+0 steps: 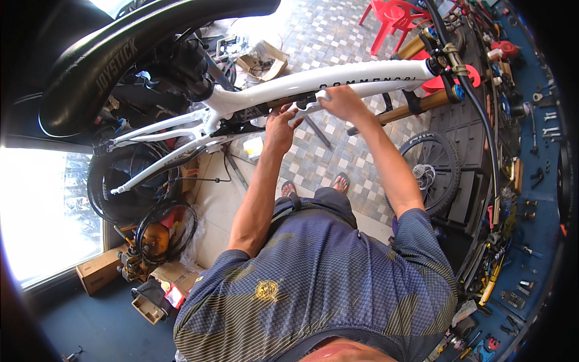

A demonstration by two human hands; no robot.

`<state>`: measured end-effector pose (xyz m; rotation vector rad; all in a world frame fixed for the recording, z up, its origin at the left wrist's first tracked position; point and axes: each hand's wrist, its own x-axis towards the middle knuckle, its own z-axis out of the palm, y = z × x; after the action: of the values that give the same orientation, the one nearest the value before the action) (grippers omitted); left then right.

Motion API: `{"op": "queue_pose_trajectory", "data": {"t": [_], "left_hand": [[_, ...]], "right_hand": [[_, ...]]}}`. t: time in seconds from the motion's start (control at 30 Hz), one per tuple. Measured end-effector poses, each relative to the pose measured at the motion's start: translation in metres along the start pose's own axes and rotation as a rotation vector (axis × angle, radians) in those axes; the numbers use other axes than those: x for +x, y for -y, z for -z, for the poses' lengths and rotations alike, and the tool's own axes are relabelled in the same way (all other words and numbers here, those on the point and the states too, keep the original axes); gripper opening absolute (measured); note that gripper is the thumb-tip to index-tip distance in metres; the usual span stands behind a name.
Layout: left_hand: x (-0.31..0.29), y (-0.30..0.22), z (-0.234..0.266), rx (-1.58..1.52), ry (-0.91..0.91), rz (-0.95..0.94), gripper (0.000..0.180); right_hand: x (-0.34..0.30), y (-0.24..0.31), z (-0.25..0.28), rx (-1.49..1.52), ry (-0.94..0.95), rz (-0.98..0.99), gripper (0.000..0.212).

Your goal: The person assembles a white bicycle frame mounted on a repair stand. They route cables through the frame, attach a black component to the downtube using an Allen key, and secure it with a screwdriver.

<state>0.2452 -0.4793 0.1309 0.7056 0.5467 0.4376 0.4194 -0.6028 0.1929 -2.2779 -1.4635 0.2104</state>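
A white bicycle frame [259,95] hangs across the view in front of me, without wheels fitted. My left hand [281,128] is raised to the underside of the frame, its fingers apart beside the dark rear shock [265,110]. Further right, my right hand [342,104] is closed against the lower side of the frame's tube. A small whitish piece [323,96] shows at its fingertips; its kind cannot be made out. A black saddle [102,78] is at the left end, and a gold-legged fork [416,107] at the right, below the handlebar [467,84].
A wheel with a disc rotor [431,172] leans against dark drawers [464,145] at the right. Tools lie along a blue bench [531,241]. Tyres [129,187] and cardboard boxes [99,270] stand at the left. Red chairs [395,19] are beyond the frame on the tiled floor [313,163].
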Motion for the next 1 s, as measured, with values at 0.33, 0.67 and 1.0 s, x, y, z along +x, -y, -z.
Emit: {"op": "queue_pose_trajectory", "data": {"t": [0.33,0.67,1.0], "left_hand": [[0.002,0.006,0.001,0.002,-0.012,0.003,0.055],[-0.001,0.005,0.0,-0.038,-0.022,0.018,0.056],[-0.002,0.002,0.002,-0.039,-0.014,0.014,0.057]], "right_hand": [[-0.004,0.037,-0.045,-0.283,-0.085,-0.136,0.038],[0.011,0.016,-0.078,-0.341,-0.204,0.1,0.022],[0.016,0.024,-0.087,-0.466,-0.185,0.2,0.019]]}}
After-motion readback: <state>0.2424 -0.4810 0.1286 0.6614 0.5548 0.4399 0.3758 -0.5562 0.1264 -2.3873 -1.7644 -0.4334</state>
